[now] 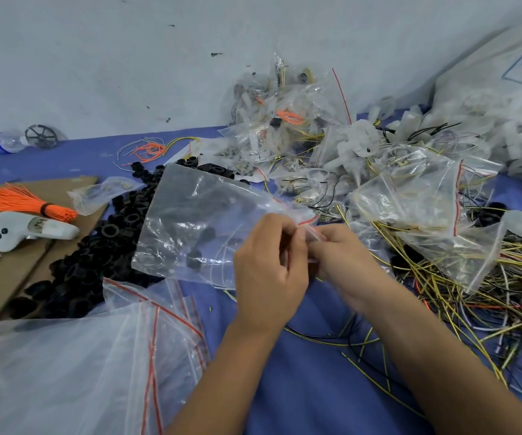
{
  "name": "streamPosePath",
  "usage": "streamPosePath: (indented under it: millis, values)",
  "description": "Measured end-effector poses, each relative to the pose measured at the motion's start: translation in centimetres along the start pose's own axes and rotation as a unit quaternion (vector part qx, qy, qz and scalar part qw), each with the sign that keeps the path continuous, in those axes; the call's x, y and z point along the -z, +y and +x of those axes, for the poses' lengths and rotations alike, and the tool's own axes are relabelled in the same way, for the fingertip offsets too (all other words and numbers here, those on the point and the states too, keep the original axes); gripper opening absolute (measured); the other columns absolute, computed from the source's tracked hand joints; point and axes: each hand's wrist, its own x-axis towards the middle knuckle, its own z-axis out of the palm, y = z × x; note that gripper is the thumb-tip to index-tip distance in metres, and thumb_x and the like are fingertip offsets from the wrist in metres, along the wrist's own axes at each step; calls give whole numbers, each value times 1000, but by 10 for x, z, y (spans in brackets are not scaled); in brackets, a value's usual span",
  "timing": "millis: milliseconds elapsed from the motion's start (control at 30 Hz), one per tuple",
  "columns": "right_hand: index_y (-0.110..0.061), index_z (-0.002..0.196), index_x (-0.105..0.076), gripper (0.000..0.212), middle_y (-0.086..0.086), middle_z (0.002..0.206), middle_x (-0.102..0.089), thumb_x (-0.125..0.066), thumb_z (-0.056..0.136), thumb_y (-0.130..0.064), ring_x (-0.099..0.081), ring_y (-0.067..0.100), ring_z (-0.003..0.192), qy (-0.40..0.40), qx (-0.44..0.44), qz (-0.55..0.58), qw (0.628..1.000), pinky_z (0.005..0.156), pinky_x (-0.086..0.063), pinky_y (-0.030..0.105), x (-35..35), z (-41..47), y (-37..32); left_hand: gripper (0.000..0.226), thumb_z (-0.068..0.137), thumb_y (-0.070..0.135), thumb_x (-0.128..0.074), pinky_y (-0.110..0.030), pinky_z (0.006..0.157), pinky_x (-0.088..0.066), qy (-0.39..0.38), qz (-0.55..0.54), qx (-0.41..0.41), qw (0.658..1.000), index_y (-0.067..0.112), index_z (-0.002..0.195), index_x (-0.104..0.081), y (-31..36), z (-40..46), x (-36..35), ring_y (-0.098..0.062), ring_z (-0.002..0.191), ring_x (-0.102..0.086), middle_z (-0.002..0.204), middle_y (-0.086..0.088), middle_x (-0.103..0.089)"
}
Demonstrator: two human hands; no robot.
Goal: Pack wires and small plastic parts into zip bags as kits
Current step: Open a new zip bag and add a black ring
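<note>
The zip bag [190, 221], with black parts and thin wires inside, is lifted over the blue table [309, 387]. Your left hand [269, 265] and right hand [344, 259] both pinch its red zip edge with curled fingers. Further right lie loose wires [473, 296]; far behind, filled bags [284, 120] against a grey wall [96, 58]. A far-right sack [504, 73] has blue print, not readable.

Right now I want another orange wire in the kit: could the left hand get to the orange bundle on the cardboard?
Probably not yet. The left hand is pinching the zip bag together with the right hand. Once it lets go, the orange bundle lies uncovered on the cardboard, with nothing standing between.
</note>
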Motion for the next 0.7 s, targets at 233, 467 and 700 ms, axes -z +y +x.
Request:
streamPosePath:
  millis: [233, 467, 700]
  values:
    - [9, 109, -64, 29, 21, 101, -70, -51, 93, -11, -68, 34, 96, -57, -43, 269, 960, 89, -49, 46, -1, 0, -6, 9, 91, 10, -66, -27, 67, -42, -2, 24, 72, 997, 12, 88, -58, -11, 4, -2, -15, 71, -51, 81, 5, -56]
    - [-10, 94, -75, 26, 8, 90, -75, -48, 98, -10, -73, 15, 81, -110, -45, 244, 962, 70, -59, 25, -7, -4, 1, 4, 94, 6, -67, -21, 70, -42, -23, 10, -24, 999, 9, 92, -67, 0, 3, 1, -16, 77, -55, 88, 0, -60]
    - [-17, 105, -58, 21, -6, 101, -67, -38, 105, -13, -65, 3, 98, -123, -57, 177, 975, 82, -54, 16, -11, -16, 11, 5, 92, -3, -69, -25, 72, -46, -58, -45, -70, 995, 2, 90, -68, 15, -4, -5, -19, 79, -55, 89, -6, -60]
